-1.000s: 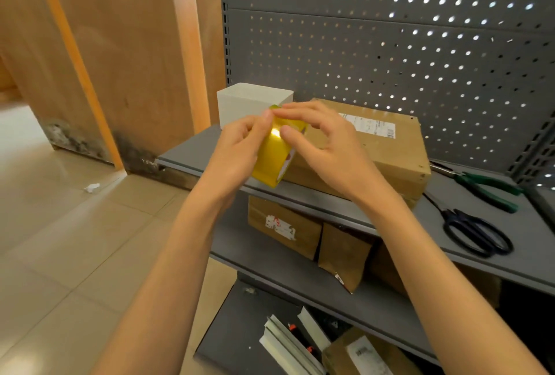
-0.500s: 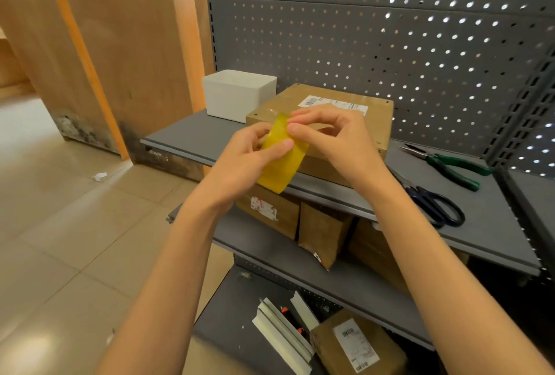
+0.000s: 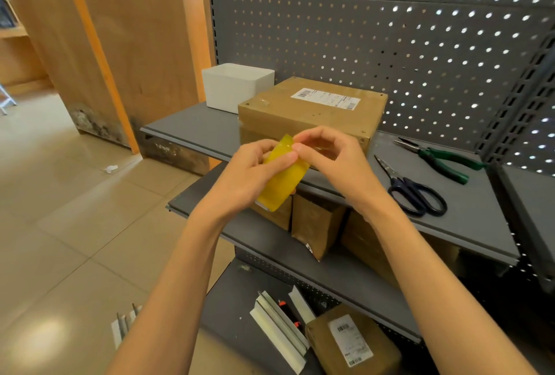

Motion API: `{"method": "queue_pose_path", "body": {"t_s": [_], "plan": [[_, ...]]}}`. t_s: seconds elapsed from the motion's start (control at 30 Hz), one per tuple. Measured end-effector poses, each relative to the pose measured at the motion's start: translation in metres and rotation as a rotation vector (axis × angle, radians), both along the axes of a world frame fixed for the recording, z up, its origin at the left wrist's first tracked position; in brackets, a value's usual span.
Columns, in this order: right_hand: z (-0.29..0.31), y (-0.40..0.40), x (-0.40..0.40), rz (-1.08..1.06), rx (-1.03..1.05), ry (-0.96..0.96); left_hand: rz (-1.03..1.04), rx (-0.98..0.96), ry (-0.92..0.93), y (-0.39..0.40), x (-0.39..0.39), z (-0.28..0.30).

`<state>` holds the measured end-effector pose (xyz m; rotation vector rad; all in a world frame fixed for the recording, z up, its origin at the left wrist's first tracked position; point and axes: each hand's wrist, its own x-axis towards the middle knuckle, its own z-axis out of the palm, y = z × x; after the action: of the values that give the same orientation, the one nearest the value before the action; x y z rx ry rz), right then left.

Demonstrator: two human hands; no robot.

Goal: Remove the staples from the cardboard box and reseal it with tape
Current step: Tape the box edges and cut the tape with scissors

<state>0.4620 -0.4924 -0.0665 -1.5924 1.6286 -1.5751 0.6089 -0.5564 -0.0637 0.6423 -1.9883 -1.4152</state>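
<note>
Tape roll (image 3: 283, 176) is clamped in left hand (image 3: 249, 176); its end is pinched by right hand (image 3: 333, 161). Risk: end tears if picked unevenly, delaying box (image 3: 312, 110) resealing.

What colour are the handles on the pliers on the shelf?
Green, seen in the head view: the pliers lie behind the dark-handled scissors.
</note>
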Motion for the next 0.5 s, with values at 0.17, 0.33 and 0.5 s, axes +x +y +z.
{"method": "queue_pose_path", "body": {"t_s": [0.17,0.33,0.5], "plan": [[-0.003,0.006,-0.012,0.047,0.011,-0.068,-0.102,0.034,0.002,0.004,-0.004,-0.001],[-0.011,0.009,-0.016,0.060,0.004,-0.174,-0.131,0.033,-0.036,0.005,-0.007,-0.003],[-0.014,0.009,-0.020,0.050,0.051,-0.189,-0.132,0.034,-0.062,0.004,-0.009,-0.002]]}}
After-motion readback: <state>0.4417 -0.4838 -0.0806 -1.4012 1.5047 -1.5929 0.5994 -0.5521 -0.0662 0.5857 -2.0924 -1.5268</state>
